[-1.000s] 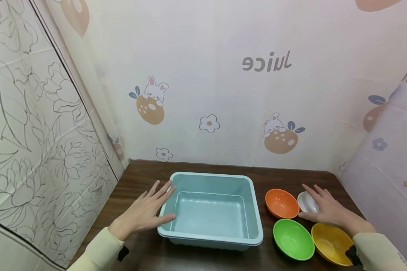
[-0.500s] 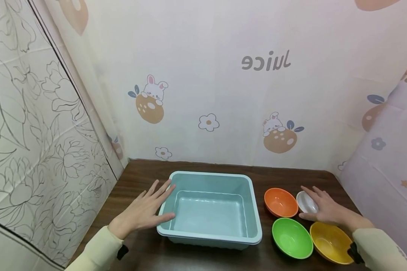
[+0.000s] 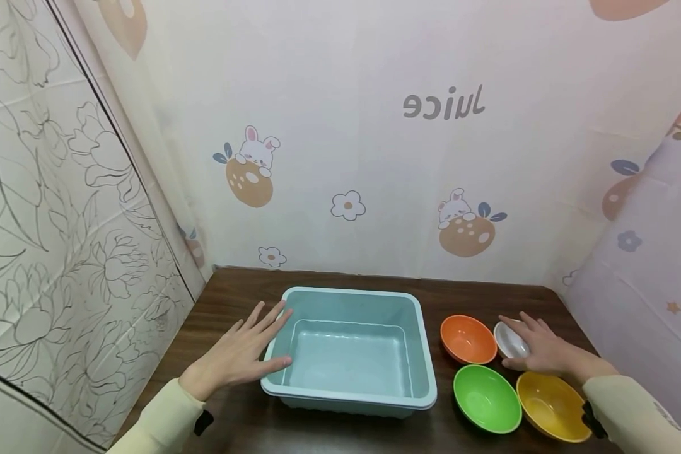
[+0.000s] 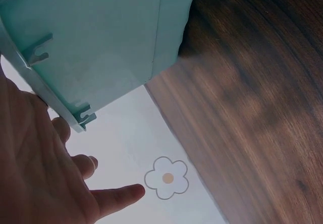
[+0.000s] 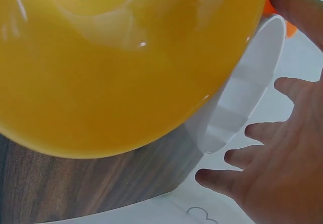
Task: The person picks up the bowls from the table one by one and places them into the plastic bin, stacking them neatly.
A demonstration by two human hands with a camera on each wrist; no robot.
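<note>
A light blue plastic basin stands on the table, with nothing inside it. Over its left rim my left hand is spread, fingers straight; the left wrist view shows the palm beside the basin's outer wall. My right hand hovers with extended fingers over the small white bowl and partly hides it. Around that hand sit an orange bowl, a green bowl and a yellow bowl. In the right wrist view the white bowl shows between the yellow bowl and the fingers.
The dark wooden table meets a printed curtain at its back edge. Another patterned curtain hangs at the left, and one at the right. Between the basin and the bowls runs a narrow strip of bare wood.
The head view has shifted slightly, so the basin and bowls appear a little further left. My right hand has moved slightly with the view and stays over the white bowl; the left stays by the rim.
</note>
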